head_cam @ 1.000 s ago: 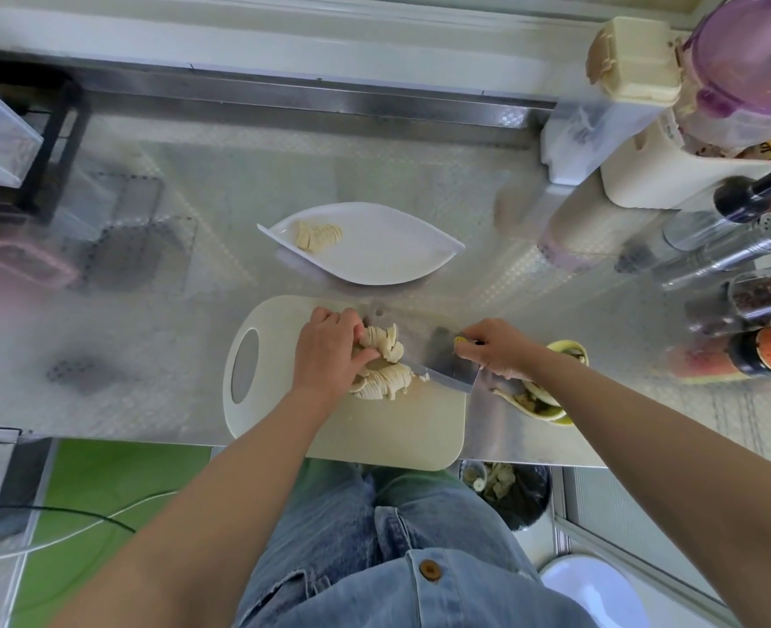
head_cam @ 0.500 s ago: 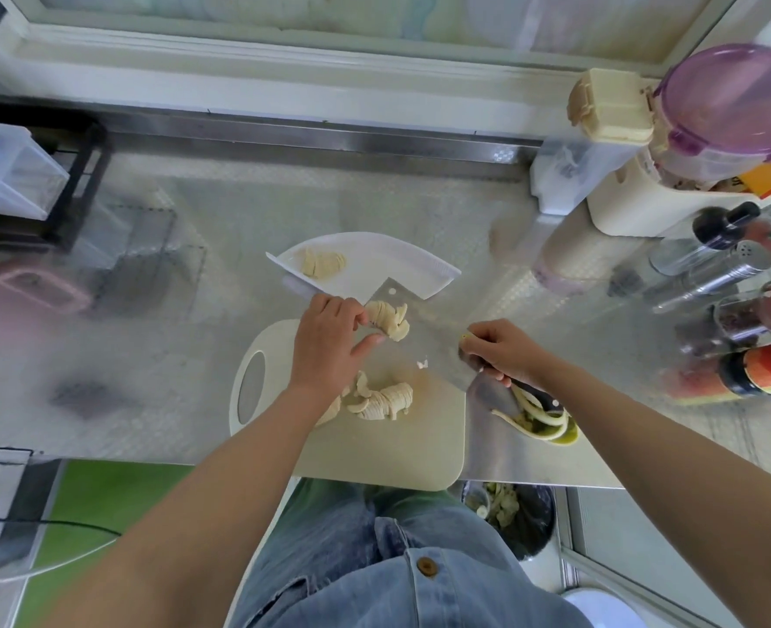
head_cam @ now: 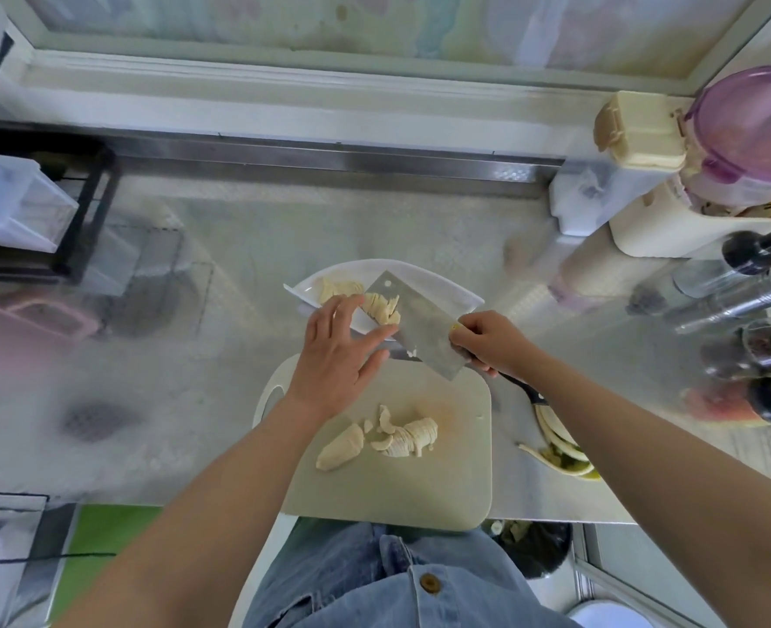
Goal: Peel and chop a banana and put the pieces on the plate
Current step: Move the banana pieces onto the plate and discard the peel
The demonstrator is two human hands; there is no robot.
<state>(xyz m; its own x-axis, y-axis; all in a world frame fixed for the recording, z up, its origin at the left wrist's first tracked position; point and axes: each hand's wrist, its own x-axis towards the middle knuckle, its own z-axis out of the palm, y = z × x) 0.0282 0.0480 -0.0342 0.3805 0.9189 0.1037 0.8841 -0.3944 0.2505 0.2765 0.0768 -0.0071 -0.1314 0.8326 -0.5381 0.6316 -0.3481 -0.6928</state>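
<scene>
Within the last second the broad steel cleaver (head_cam: 424, 337) has carried a batch of pale banana slices (head_cam: 381, 309) up off the cream plastic cutting board (head_cam: 442, 473). It now sits tilted over the near edge of the white leaf-shaped plate (head_cam: 458, 288). The right hand (head_cam: 487, 344) grips the handle, fingers curled round it. The left hand (head_cam: 336, 355) is spread and holds nothing, its straight fingers (head_cam: 347, 310) against the slices on the blade, seemingly ready to push them off. Just beyond those fingers a heap of slices (head_cam: 339, 287) already lies on the plate, so a second batch is nearly delivered. Back past the left wrist, thin creamy cut slices (head_cam: 408, 439) and a stubby uncut end piece (head_cam: 342, 451) remain on the board.
</scene>
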